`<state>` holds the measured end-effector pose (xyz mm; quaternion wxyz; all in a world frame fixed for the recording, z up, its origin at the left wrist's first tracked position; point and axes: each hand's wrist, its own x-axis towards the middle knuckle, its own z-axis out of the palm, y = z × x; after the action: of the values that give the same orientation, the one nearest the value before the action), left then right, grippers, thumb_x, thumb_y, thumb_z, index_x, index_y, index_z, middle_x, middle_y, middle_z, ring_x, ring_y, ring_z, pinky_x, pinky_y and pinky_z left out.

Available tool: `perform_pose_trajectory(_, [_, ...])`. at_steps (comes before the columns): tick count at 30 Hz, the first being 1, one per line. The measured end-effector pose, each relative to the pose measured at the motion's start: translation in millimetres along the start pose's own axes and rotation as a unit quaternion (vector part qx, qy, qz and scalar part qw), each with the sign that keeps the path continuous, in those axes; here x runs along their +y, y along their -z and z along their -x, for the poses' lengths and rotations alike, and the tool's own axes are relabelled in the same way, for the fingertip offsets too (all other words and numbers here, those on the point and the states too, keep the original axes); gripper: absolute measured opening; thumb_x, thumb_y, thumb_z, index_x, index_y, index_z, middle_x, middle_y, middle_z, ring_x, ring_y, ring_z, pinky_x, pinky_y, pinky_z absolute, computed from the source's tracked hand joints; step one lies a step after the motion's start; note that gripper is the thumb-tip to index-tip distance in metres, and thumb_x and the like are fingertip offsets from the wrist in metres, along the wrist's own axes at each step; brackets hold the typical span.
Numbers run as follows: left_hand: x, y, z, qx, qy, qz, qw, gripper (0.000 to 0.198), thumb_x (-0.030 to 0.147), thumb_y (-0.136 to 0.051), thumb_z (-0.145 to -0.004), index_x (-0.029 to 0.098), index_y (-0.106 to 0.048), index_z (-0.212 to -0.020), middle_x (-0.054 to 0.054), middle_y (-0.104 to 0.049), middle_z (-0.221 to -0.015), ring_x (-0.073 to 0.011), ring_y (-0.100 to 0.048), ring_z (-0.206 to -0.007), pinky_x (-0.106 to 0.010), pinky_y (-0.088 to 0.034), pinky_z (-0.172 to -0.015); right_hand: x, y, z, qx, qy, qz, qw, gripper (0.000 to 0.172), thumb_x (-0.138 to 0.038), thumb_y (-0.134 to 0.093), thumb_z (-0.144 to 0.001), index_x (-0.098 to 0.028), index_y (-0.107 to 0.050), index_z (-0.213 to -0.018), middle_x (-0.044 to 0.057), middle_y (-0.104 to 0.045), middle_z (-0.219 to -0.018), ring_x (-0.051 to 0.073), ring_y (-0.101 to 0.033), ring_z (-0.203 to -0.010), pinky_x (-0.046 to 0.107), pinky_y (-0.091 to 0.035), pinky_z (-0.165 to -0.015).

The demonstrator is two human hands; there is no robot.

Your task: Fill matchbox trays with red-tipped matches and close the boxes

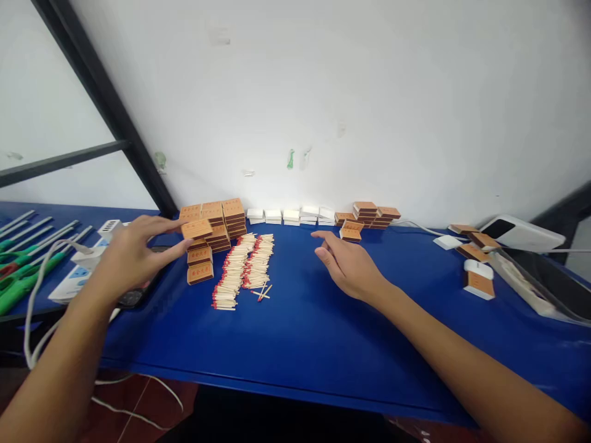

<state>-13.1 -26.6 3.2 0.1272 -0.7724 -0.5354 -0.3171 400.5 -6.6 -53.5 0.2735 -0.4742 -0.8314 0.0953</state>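
Note:
At the left, my left hand (132, 252) pinches the left end of an orange-topped matchbox (197, 229) between thumb and fingers. That box sits at the upper front of a stack of matchboxes (234, 216), above a few others on the table. Beside the stack lie two long rows of red-tipped matches (232, 274), with a few loose matches (264, 293) in front. My right hand (348, 263) hovers over the table to the right of the matches, index finger stretched out and thumb apart, with nothing visible in it.
White matchbox trays (290, 216) line the wall. More matchboxes (365, 212) stand right of them. A white device (521, 235), a white mouse-like object (479, 269) and scattered boxes lie far right. At the left are a phone (138, 294), a white charger (88, 256) with cables, and green-handled tools (34, 280).

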Motion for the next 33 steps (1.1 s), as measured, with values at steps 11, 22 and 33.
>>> perform_pose_trajectory(11, [-33.3, -27.0, 25.4, -0.038, 0.051, -0.066, 0.996, 0.056, 0.061, -0.057, -0.095, 0.015, -0.076, -0.121, -0.011, -0.078, -0.107, -0.0285, -0.068, -0.096, -0.038, -0.050, -0.085, 4.2, -4.4, -1.4, -0.015, -0.021, 0.038, 0.999, 0.051, -0.050, -0.026, -0.111, -0.019, -0.062, -0.129, 0.009, -0.077, -0.110, 0.027, -0.072, -0.098, 0.036, -0.047, -0.081])
perform_pose_trajectory(22, [-9.1, -38.9, 9.4, -0.024, 0.041, -0.186, 0.981, 0.048, 0.068, -0.065, -0.089, 0.021, -0.066, -0.097, -0.008, -0.072, -0.090, -0.0293, -0.063, -0.090, -0.038, -0.042, -0.082, 5.8, -5.3, -1.3, -0.030, -0.010, 0.038, 0.999, 0.049, -0.050, -0.026, -0.111, -0.021, -0.066, -0.114, 0.008, -0.077, -0.109, 0.025, -0.071, -0.101, 0.034, -0.046, -0.083])
perform_pose_trajectory(33, [-18.9, -43.7, 1.1, -0.027, -0.037, -0.268, 0.962, 0.047, 0.067, -0.067, -0.090, 0.020, -0.061, -0.089, -0.006, -0.068, -0.085, -0.0271, -0.059, -0.083, -0.037, -0.034, -0.075, 3.7, -2.8, -1.0, -0.024, 0.004, 0.038, 0.999, 0.054, -0.052, -0.023, -0.111, -0.021, -0.067, -0.103, 0.008, -0.075, -0.099, 0.024, -0.069, -0.095, 0.033, -0.043, -0.079])
